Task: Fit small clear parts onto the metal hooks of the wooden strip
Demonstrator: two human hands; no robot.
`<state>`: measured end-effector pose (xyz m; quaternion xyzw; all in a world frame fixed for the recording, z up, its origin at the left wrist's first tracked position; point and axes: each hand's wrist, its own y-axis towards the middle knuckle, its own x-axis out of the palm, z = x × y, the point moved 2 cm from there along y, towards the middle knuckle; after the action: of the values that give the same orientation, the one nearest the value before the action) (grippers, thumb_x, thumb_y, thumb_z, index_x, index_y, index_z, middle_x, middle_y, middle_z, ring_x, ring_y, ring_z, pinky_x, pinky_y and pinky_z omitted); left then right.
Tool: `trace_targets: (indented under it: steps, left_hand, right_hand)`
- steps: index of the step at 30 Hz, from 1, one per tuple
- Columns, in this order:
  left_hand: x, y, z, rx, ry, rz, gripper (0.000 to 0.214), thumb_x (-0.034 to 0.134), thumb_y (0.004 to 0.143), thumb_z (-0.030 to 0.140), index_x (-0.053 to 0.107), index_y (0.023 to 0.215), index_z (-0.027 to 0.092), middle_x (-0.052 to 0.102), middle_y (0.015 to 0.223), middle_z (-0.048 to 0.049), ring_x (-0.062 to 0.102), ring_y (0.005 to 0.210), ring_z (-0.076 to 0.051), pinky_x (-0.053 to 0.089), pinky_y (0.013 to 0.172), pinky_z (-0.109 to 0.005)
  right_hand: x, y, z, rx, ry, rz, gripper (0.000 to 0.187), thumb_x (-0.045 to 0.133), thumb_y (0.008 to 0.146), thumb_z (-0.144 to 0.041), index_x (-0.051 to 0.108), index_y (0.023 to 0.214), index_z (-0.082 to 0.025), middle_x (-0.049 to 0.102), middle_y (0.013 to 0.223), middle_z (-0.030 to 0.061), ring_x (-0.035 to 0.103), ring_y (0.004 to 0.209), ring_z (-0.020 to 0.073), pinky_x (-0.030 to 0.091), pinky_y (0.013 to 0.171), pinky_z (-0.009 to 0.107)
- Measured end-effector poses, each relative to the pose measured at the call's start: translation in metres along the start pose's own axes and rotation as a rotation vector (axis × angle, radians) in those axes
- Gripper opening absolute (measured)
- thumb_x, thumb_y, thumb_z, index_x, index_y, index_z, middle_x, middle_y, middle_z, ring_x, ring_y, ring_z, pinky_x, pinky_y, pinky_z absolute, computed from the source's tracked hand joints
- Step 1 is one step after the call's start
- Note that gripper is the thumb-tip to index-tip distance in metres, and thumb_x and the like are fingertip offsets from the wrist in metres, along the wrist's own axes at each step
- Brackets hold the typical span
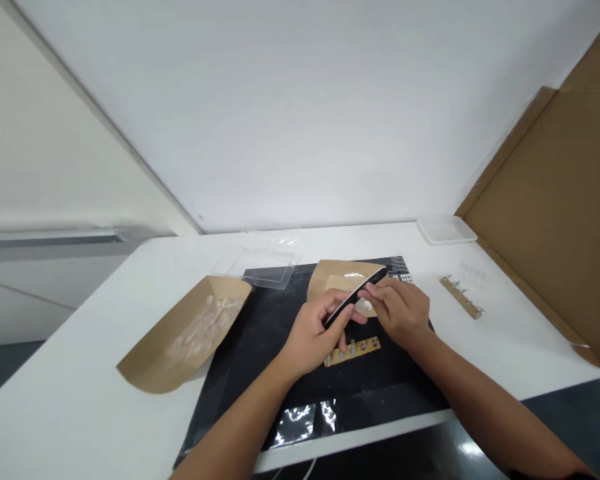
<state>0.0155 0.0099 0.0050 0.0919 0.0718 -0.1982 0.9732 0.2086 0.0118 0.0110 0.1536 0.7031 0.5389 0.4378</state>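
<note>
My left hand (316, 328) is closed around the lower part of a nail file (359, 293), a flat black strip with a pale edge and rounded end. It is tilted up to the right. Against its upper half, the fingers of my right hand (399, 308) are pinched together; whatever they hold is too small to make out. Just below my hands lies a tan strip (353, 351) with several small metal and clear pieces standing along it. Behind them rests a brown paper tray (325, 277) with clear plastic in it, partly hidden by my hands.
A black mat (275, 333) covers the middle of the white table (55, 413). Another brown paper tray (147, 360) holding clear bags lies left. Clear flat plastic (275, 270) sits behind. On the right are a second tan strip (461, 297), a translucent container (447, 230) and tall cardboard (555, 220).
</note>
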Motion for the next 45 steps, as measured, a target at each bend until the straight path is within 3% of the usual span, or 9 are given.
trace_targets:
  steps: [3,11,19,25,31,38,45]
  left_hand:
    - [0.000,0.000,0.001,0.007,0.027,0.019,0.030,0.059,0.105,0.045,0.064,0.117,0.018,0.082,0.101,-0.0073,0.067,0.045,-0.009,0.055,0.051,-0.021]
    - [-0.001,0.000,-0.001,-0.045,0.025,0.071,0.034,0.059,0.104,0.048,0.066,0.120,0.018,0.083,0.105,-0.0085,0.068,0.043,-0.010,0.056,0.051,-0.023]
    - [-0.003,0.002,0.001,-0.040,0.070,0.104,0.036,0.060,0.103,0.047,0.072,0.121,0.018,0.082,0.111,-0.0100,0.070,0.044,-0.011,0.059,0.054,-0.025]
    - [-0.001,0.002,-0.002,0.001,0.108,0.092,0.033,0.061,0.104,0.043,0.075,0.122,0.020,0.081,0.117,-0.0090,0.070,0.046,-0.010,0.057,0.053,-0.022]
    - [-0.002,0.003,-0.004,0.033,0.168,0.141,0.033,0.060,0.105,0.045,0.081,0.113,0.021,0.083,0.100,-0.0042,0.064,0.039,-0.008,0.054,0.048,-0.021]
    - [0.002,0.002,-0.003,0.096,0.241,0.220,0.032,0.061,0.105,0.041,0.085,0.104,0.020,0.080,0.073,-0.0005,0.070,0.045,-0.013,0.062,0.071,-0.029]
    - [0.003,0.003,-0.004,0.140,0.304,0.301,0.032,0.060,0.105,0.036,0.085,0.097,0.020,0.071,0.054,0.0032,0.070,0.046,-0.015,0.061,0.070,-0.029]
  right_hand:
    - [0.000,0.000,-0.001,-0.016,0.051,-0.029,0.010,0.076,0.099,-0.019,0.069,0.105,-0.019,0.078,0.084,0.0039,0.074,0.073,0.0145,0.057,0.068,0.026]
    - [0.003,-0.005,0.004,-0.078,0.184,-0.179,0.030,0.064,0.101,-0.005,0.067,0.129,-0.018,0.081,0.110,0.0094,0.078,0.104,0.0194,0.066,0.087,0.029]
    - [0.006,-0.005,0.005,-0.045,0.206,-0.229,0.025,0.063,0.103,-0.010,0.069,0.126,-0.017,0.080,0.112,0.0103,0.077,0.106,0.0198,0.065,0.090,0.029]
    - [0.002,0.001,0.004,0.051,0.228,-0.153,0.013,0.064,0.103,-0.014,0.072,0.110,-0.021,0.077,0.090,0.0037,0.074,0.081,0.0139,0.059,0.070,0.022]
    - [0.005,-0.001,0.001,0.150,0.191,-0.151,0.009,0.061,0.105,-0.017,0.069,0.104,-0.021,0.072,0.090,0.0044,0.068,0.079,0.0136,0.050,0.061,0.022]
    - [0.014,0.003,-0.006,0.092,0.032,-0.144,0.021,0.055,0.106,-0.015,0.060,0.086,-0.021,0.059,0.074,0.0024,0.055,0.067,0.0155,0.040,0.060,0.027]
    - [0.025,0.005,-0.011,0.046,-0.022,-0.199,0.025,0.052,0.105,-0.016,0.058,0.081,-0.021,0.061,0.075,0.0027,0.050,0.065,0.0169,0.035,0.062,0.031]
